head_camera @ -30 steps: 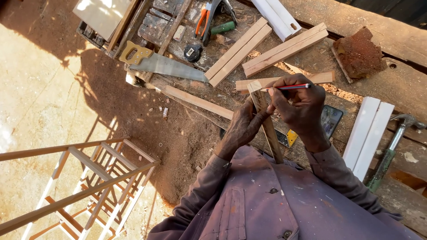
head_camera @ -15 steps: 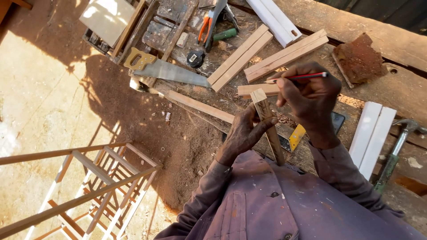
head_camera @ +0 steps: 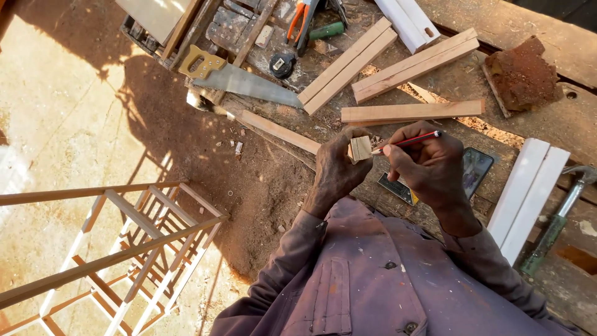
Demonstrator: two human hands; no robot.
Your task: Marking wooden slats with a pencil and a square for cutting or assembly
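Note:
My left hand [head_camera: 336, 169] grips a short wooden stick [head_camera: 360, 148] held upright, so only its square end faces me. My right hand [head_camera: 423, 163] holds a red pencil [head_camera: 407, 142] with its tip touching that end. Both hands hover over the front edge of a rough wooden workbench [head_camera: 559, 118]. A phone [head_camera: 476, 169] and a yellow-edged square [head_camera: 398, 188] lie on the bench under my right hand.
A hand saw [head_camera: 239, 78], tape measure [head_camera: 283, 64], orange pliers [head_camera: 300, 15], several wood strips [head_camera: 411, 112], a reddish brick [head_camera: 521, 74], white painted slats [head_camera: 527, 190] and a hammer [head_camera: 559, 214] lie on the bench. A wooden frame rack [head_camera: 118, 249] stands on the dirt floor at left.
The stick has been turned up so its end faces me. My right hand has come back down from above and set the pencil tip against the stick's end.

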